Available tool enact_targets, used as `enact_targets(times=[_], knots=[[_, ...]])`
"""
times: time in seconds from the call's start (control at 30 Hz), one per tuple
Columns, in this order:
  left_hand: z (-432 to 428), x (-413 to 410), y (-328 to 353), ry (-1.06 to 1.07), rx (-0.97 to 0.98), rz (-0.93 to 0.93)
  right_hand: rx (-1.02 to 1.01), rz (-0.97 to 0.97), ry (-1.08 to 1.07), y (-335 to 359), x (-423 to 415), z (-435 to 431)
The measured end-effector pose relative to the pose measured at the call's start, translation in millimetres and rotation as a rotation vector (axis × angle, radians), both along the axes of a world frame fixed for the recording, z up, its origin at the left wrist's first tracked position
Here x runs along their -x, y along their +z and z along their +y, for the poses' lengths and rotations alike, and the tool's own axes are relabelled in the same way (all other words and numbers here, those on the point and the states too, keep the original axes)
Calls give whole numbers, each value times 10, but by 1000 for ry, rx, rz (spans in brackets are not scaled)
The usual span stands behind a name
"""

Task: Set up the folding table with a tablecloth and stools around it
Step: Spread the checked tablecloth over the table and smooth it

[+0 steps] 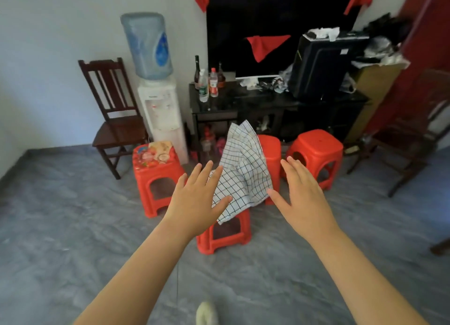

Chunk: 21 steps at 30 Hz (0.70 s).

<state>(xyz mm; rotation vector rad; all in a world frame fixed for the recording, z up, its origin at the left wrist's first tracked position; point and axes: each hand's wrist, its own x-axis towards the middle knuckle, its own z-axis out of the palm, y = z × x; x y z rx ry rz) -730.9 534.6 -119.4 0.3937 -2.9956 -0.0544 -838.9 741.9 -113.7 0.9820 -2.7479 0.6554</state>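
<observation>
Both hands are spread flat, holding nothing. The left hand (194, 198) and right hand (304, 195) flank the white, dark-checked tablecloth (243, 173), which drapes over the nearest red plastic stool (207, 244) — a sticker-topped red plastic stool (158, 176) stands left of it.

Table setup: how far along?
Done: nothing visible; no folding table in view. In hand: nothing gripped; left hand and right hand are open either side of the crumpled cloth. Left: bring table, spread cloth, space out the clustered stools.
</observation>
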Motion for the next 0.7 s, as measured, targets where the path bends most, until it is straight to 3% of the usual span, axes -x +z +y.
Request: enact_targets(times=[0.23, 0.43, 0.7], knots=[[-524, 902, -672, 37, -116, -29, -74, -81, 45, -578, 915, -599], [-1084, 1674, -1499, 171, -242, -121, -187, -274, 65, -1330, 1852, -1272], [-1291, 2415, -2938, 173, -362, -406, -368, -537, 86, -2640, 2734, -1693]])
